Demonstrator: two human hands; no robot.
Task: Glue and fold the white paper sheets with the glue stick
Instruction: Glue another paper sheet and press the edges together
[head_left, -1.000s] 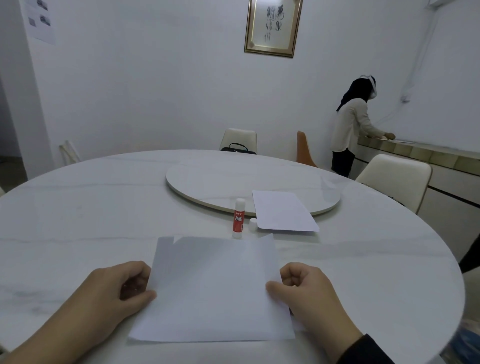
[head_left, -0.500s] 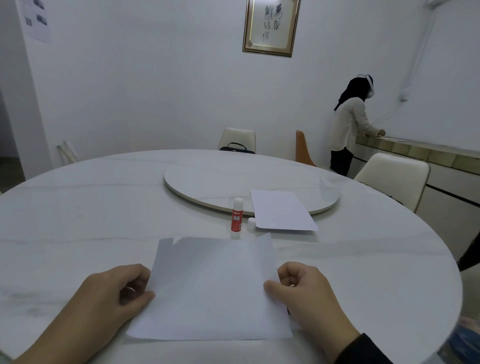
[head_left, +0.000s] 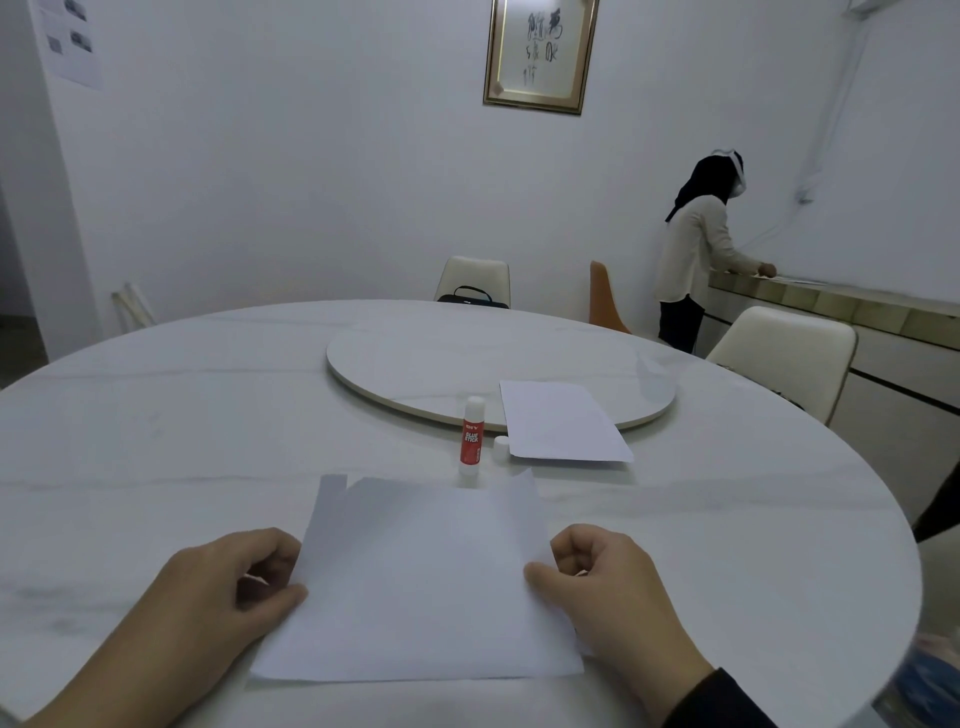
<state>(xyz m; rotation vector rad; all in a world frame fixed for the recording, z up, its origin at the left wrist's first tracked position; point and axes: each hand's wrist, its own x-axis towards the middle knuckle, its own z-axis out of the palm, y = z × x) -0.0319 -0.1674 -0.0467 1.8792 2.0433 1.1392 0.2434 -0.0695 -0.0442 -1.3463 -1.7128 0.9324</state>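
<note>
Label on glue stick reads "GLUE STICK" (white on red).

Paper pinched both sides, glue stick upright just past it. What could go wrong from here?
1. The glue stick stands uncapped right at the folded paper's far edge; pushing the paper forward could tip it.
2. Its cap sits loose nearby, so the glue may dry.
3. The left hand and right hand grip only the edges; the fold could skew.

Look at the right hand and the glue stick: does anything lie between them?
Only the near sheet, which the right hand pinches; the glue stick stands upright just past its far edge, cap beside it. Nothing upright blocks the reach.
</note>
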